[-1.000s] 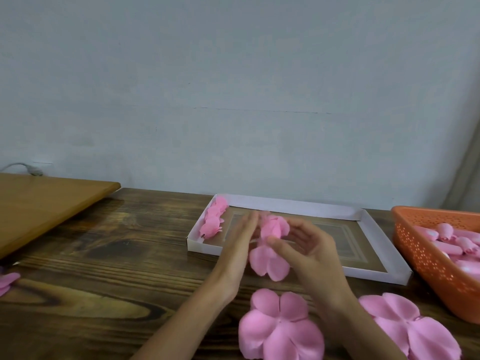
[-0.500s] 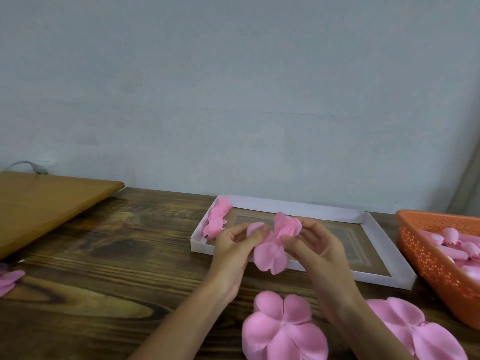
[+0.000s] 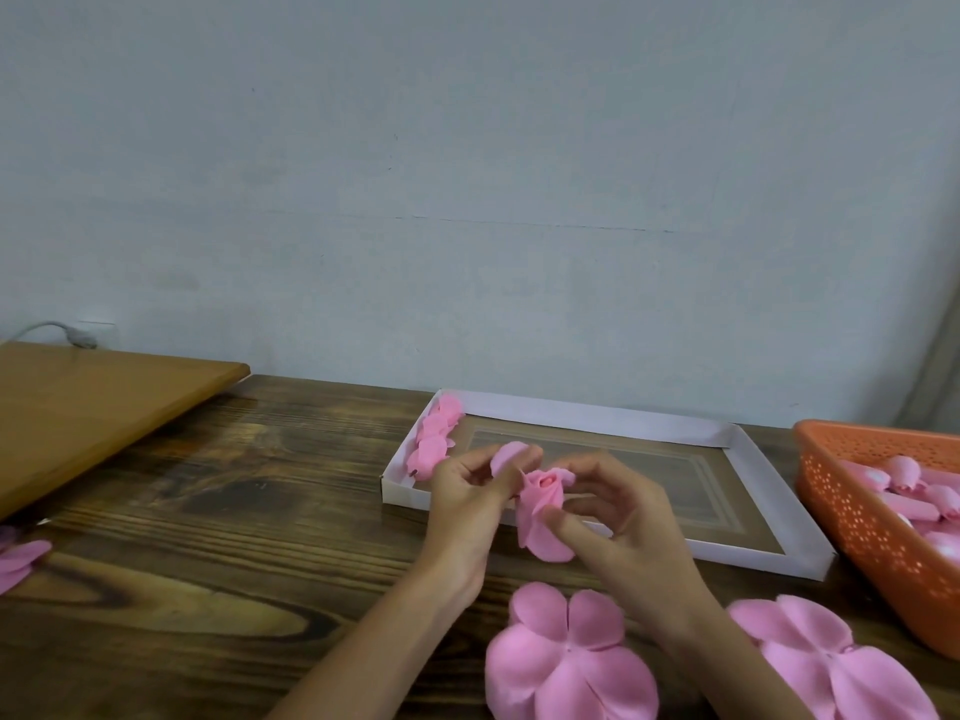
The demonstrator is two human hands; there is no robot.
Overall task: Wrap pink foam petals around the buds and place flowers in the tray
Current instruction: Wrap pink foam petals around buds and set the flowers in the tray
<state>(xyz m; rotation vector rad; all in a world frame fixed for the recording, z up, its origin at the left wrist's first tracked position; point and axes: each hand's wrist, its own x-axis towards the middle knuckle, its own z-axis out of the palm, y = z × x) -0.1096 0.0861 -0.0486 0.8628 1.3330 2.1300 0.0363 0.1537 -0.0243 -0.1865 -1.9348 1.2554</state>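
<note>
Both hands hold a pink foam flower (image 3: 540,511) above the table, just in front of the white tray (image 3: 737,550). A rolled bud shows at its top, with petals folded up around it. My left hand (image 3: 467,504) pinches one raised petal on the left side. My right hand (image 3: 623,517) grips the lower petals, thumb across them. Several finished pink flowers (image 3: 434,441) lie in the tray's left end. Two flat petal pieces (image 3: 566,657) (image 3: 831,662) lie on the table near me.
An orange perforated basket (image 3: 872,522) at the right holds several pink buds (image 3: 904,472). A lighter wooden board (image 3: 88,413) lies at the left, with a pink petal piece (image 3: 18,561) at the left edge. A grey wall stands close behind the table.
The petals have been folded up around the bud, which now shows at the top. My left hand went from flat beside the flower to pinching a petal.
</note>
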